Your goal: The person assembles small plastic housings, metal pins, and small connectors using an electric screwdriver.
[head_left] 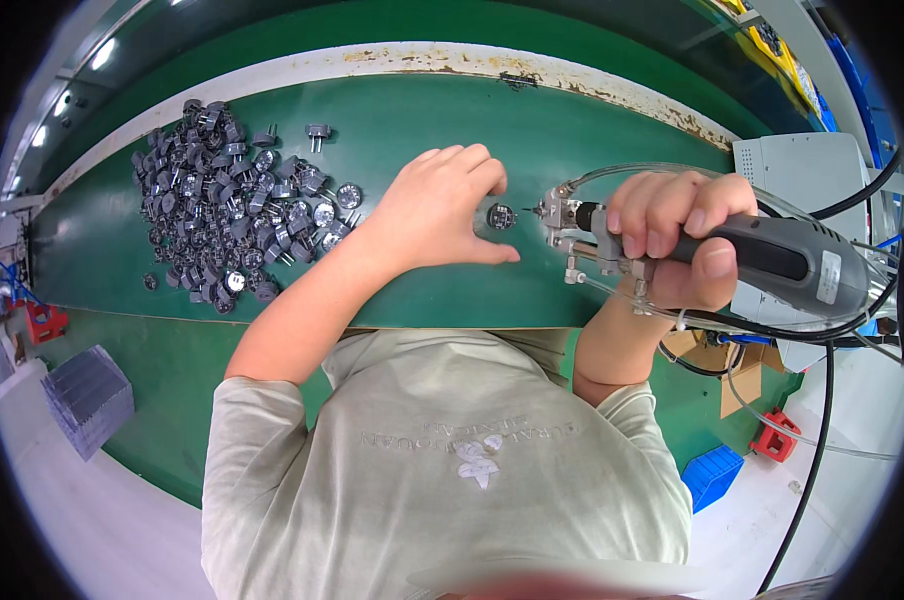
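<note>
My right hand (677, 225) is wrapped round the body of a grey-and-black power hand tool (807, 260). Metal fittings, clear tubes and a thin tip sit at the tool's front, which points left. Just off that tip lies a small round black part (501, 216) with a shiny face, on the green tabletop (412, 110). My left hand (447, 205) is open, its thumb and fingers spread in a curve to the left of this part. I see no contact between them. Nothing shows in the left hand.
A large heap of similar dark round parts with metal pins (222, 195) covers the table's left side. A worn white ledge (422, 58) runs along the back. At the right stand a light-grey box unit (802, 165) and black cables (822, 450); below is a blue bin (712, 476).
</note>
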`<action>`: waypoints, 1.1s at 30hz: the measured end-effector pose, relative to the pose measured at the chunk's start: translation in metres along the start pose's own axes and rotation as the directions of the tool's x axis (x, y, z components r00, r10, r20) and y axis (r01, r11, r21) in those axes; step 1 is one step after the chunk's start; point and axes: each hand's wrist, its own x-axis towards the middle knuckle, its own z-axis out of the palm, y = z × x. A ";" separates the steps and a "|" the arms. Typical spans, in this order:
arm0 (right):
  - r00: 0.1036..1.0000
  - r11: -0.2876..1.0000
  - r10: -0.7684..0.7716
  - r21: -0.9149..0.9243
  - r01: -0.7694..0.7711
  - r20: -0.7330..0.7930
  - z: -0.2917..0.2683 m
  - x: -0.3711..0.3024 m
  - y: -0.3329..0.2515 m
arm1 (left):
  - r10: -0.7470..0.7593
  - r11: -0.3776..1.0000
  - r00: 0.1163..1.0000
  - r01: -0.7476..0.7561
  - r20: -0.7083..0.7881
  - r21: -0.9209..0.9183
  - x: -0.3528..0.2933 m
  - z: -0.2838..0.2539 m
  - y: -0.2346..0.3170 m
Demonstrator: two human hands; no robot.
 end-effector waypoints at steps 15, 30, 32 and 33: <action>0.998 0.998 0.055 -0.025 -0.056 -0.041 0.006 -0.002 0.003 | 0.101 0.993 0.994 -0.097 0.049 -0.070 0.001 0.000 -0.015; 0.993 0.995 0.051 -0.091 -0.041 0.110 -0.004 0.000 0.013 | 0.124 0.991 0.992 -0.122 0.034 -0.060 0.000 0.002 -0.016; 0.997 0.997 0.049 -0.056 -0.046 0.057 0.001 -0.002 0.014 | 0.123 0.991 0.992 -0.121 0.032 -0.060 0.000 0.003 -0.016; 0.999 0.999 0.047 -0.022 -0.047 0.005 0.003 -0.003 0.014 | 0.125 0.991 0.992 -0.123 0.030 -0.059 -0.001 0.003 -0.015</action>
